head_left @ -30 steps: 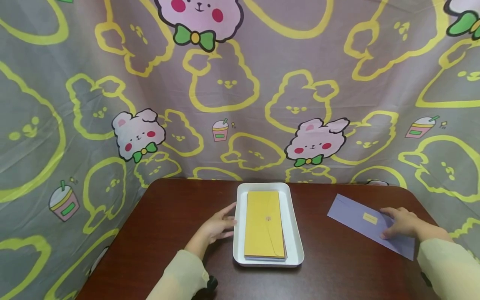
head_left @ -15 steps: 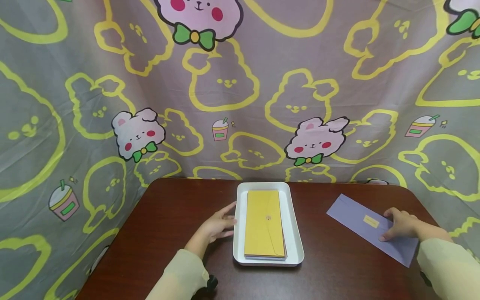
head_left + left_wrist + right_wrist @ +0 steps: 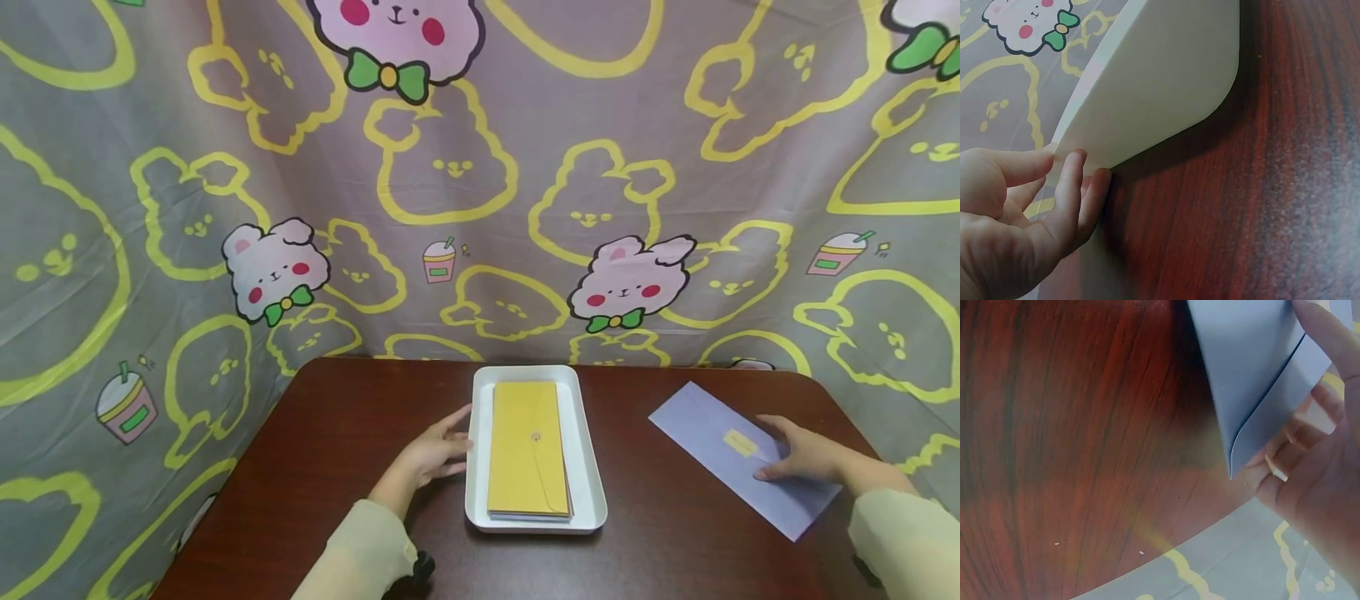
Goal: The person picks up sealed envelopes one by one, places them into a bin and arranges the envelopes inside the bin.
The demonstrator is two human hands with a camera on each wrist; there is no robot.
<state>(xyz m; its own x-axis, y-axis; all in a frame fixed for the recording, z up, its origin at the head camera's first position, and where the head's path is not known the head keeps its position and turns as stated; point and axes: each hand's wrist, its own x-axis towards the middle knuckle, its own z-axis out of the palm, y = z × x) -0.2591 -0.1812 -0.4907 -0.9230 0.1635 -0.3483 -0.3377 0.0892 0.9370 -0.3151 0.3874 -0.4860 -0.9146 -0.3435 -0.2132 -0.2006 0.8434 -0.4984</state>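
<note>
My left hand (image 3: 433, 454) is at the left side of a white tray (image 3: 592, 467), its spread fingertips touching the outer wall. The left wrist view shows the thumb at the tray's rim and other fingertips (image 3: 1074, 159) lower on that wall. A stack topped by a yellow envelope (image 3: 525, 467) lies in the tray; what is below is mostly hidden. At the right, my right hand (image 3: 806, 454) holds a purple envelope (image 3: 712, 425), with its thumb on the top face and fingers under it. That envelope carries a small yellow label (image 3: 739, 442).
A dark reddish-brown wooden table (image 3: 352, 400) bears the tray. Behind it and along both sides hangs a grey curtain (image 3: 480, 250) printed with yellow outlines and white rabbits. The table's rounded far right corner is near my right hand.
The purple envelope has turned clockwise as seen from above, its near end swinging towards me and left while my right hand holds it. My left hand and the tray have stayed put.
</note>
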